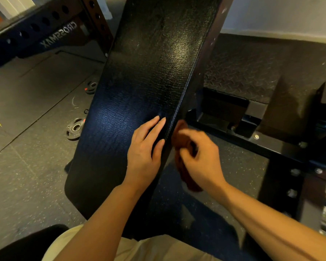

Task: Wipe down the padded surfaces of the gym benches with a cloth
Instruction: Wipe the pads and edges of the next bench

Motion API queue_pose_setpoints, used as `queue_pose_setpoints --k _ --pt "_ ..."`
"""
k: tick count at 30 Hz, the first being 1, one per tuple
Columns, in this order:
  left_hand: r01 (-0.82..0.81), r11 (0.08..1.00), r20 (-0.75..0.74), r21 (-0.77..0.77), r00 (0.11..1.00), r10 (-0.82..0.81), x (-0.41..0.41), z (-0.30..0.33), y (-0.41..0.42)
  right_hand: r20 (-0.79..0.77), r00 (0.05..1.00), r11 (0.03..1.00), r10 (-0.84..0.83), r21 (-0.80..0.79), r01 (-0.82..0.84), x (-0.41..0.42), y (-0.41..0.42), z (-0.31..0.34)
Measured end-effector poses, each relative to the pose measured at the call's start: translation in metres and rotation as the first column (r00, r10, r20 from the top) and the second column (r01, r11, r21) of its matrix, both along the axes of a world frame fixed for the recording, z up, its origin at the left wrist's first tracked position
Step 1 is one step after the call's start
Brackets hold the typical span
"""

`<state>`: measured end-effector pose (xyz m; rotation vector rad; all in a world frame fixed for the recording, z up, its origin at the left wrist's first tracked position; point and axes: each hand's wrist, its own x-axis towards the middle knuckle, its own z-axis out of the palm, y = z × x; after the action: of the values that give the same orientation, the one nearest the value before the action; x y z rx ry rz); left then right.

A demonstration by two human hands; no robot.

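A long black padded bench (139, 76) runs from the top centre down toward me, its textured vinyl shining in places. My left hand (144, 149) lies flat on the pad near its right stitched edge, fingers straight. My right hand (199, 157) is just off that edge, fingers curled round a reddish-brown cloth (183, 136) held against the side of the pad. Part of the cloth hangs below my palm; the rest is hidden by my fingers.
Small weight plates (74, 129) lie on the rubber floor left of the bench. A black rack upright (51, 29) crosses the top left. The bench's steel frame (252, 142) and a diamond-plate platform (241, 74) fill the right side.
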<state>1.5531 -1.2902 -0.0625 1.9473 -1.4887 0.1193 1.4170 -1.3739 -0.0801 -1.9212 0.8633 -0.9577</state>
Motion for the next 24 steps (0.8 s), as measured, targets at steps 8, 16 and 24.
queue_pose_setpoints --k 8,16,24 --pt "-0.043 0.999 0.021 -0.028 0.999 0.044 -0.004 -0.001 -0.002 -0.073 0.978 0.981 0.194 0.043 -0.191 0.005 0.008 -0.001" --pt "-0.017 1.000 0.020 0.006 1.000 0.017 -0.002 0.006 0.000 0.152 0.986 0.997 -0.074 -0.017 0.078 0.025 -0.018 0.017" --pt "-0.034 0.999 0.007 -0.013 0.999 0.034 0.005 0.022 -0.013 0.135 0.990 0.998 -0.040 -0.050 0.047 0.008 -0.043 0.021"
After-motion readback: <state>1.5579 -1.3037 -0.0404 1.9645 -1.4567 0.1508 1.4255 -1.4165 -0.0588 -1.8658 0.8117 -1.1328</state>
